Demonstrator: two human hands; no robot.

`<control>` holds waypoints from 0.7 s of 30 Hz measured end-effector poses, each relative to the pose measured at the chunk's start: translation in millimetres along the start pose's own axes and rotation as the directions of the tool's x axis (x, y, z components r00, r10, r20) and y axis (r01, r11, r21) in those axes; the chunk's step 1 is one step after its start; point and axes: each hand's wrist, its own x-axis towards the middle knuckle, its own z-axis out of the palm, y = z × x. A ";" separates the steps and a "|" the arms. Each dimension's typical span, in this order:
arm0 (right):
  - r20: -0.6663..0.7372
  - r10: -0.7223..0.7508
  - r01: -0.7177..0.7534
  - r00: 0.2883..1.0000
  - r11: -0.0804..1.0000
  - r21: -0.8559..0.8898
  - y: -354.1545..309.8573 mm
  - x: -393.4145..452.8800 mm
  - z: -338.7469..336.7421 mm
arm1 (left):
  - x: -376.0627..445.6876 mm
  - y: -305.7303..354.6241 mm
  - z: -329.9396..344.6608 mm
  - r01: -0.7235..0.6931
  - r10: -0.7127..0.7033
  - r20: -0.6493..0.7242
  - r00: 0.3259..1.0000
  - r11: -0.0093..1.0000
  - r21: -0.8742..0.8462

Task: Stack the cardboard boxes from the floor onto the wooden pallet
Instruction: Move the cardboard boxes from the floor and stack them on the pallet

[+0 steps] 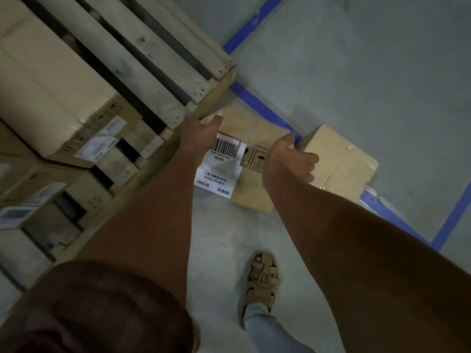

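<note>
A cardboard box [252, 179] with a white barcode label lies on the floor beside the wooden pallet [158, 62]. A second, smaller cardboard box [339, 161] lies to its right. My left hand [201, 133] reaches over the labelled box's far left corner, fingers spread, holding nothing. My right hand [288, 161] hovers over that box's right edge, fingers curled and apart, empty. Whether either hand touches the box I cannot tell. Stacked cardboard boxes [51, 98] stand on the pallet at the left.
Blue tape lines [265, 108] mark the grey concrete floor around the pallet and boxes. My sandalled foot [262, 281] stands on the floor below the labelled box. More labelled cartons [28, 200] sit at the pallet's near left.
</note>
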 end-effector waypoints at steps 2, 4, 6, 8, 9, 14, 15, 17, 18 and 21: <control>0.036 -0.040 0.040 0.999 0.999 0.022 -23.2 -12.6 -21.4 | -12.9 22.7 -27.6 0.011 -0.010 -0.014 1.000 0.997 0.080; 0.063 -0.071 0.070 0.996 0.997 0.015 -42.5 -28.4 -43.0 | -29.2 41.5 -61.7 0.024 -0.021 -0.017 1.000 0.983 0.181; 0.094 -0.145 0.146 0.985 0.989 -0.002 -61.0 -47.6 -63.1 | -43.9 55.1 -94.0 0.021 -0.023 0.007 1.000 0.978 0.209; 0.140 -0.230 0.238 0.963 0.970 -0.049 -76.9 -67.7 -76.4 | -61.2 66.1 -126.4 0.012 -0.017 0.026 1.000 0.982 0.189; 0.174 -0.268 0.286 0.948 0.955 -0.085 -84.3 -77.7 -82.4 | -70.9 71.1 -141.3 0.013 -0.020 0.039 0.999 0.985 0.173; 0.260 -0.354 0.379 0.898 0.924 -0.049 -117.6 -129.8 -104.6 | -105.8 79.8 -206.2 0.004 -0.007 0.031 0.999 0.994 0.111; 0.255 -0.369 0.388 0.894 0.921 -0.026 -123.1 -141.1 -107.6 | -109.5 80.1 -216.5 0.011 -0.013 0.025 1.000 0.997 0.081; 0.243 -0.407 0.416 0.880 0.909 0.018 -133.8 -162.6 -109.9 | -116.6 81.7 -234.3 0.027 -0.027 -0.007 1.000 0.999 0.025; 0.239 -0.427 0.431 0.872 0.901 0.037 -138.5 -172.0 -110.9 | -120.3 83.1 -242.8 0.029 -0.028 -0.025 0.999 1.000 0.006; 0.223 -0.490 0.484 0.843 0.871 0.082 -152.1 -196.8 -111.9 | -128.3 89.2 -266.8 0.048 -0.052 -0.038 0.998 0.995 -0.086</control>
